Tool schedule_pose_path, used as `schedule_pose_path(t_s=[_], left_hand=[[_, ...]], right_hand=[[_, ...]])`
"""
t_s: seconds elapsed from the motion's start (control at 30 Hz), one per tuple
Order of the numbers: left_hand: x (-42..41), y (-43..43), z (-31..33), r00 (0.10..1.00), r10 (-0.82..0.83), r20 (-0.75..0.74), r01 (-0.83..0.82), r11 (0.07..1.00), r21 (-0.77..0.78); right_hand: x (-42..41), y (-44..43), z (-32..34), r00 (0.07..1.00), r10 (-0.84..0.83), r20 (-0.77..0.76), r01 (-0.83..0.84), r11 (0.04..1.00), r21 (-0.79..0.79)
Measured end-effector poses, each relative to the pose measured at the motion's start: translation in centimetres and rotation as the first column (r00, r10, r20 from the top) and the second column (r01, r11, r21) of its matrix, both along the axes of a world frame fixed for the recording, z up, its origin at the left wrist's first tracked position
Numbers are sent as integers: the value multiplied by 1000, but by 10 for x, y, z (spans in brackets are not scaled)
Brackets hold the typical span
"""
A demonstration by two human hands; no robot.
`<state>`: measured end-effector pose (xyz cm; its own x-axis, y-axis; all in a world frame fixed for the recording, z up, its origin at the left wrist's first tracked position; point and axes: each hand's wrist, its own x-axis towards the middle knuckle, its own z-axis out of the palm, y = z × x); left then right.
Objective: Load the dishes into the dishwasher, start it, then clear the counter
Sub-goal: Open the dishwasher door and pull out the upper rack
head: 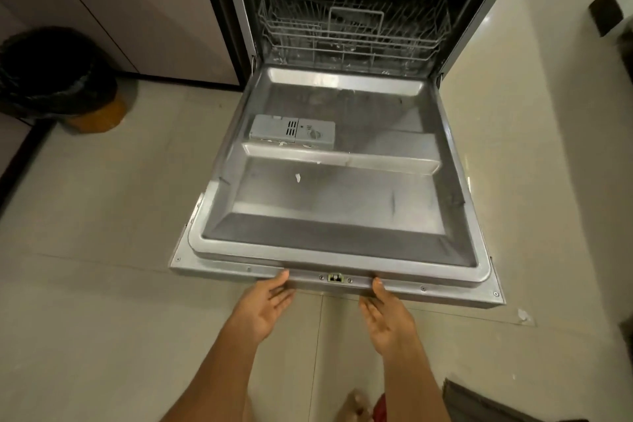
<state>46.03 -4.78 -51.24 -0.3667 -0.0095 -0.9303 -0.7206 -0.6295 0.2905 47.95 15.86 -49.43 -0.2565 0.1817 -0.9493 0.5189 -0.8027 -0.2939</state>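
Dishwasher door [342, 202] — two touching: left hand [267, 305], right hand [387, 315]

- The flat-lying door [342, 202] stands between me and the lower rack [352, 41]; there is room above it
- Floor [102, 216] open either side; bin [54, 75] well left

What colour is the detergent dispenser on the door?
Light grey dispenser; head view shows it best.

Your left grip [270, 303] and right grip [388, 317] touch the front edge of the open dishwasher door [342, 202], thumbs on top, either side of its latch [335, 278]; the wire rack [352, 34] sits inside.
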Motion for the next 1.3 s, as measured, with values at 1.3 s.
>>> schedule_pose_path(t_s=[1.3], left_hand=[[-6,-21,-120,902,-422,93,404,748,-527]], right_hand=[[-5,-5,-127,886,406,224,-456,851,260]])
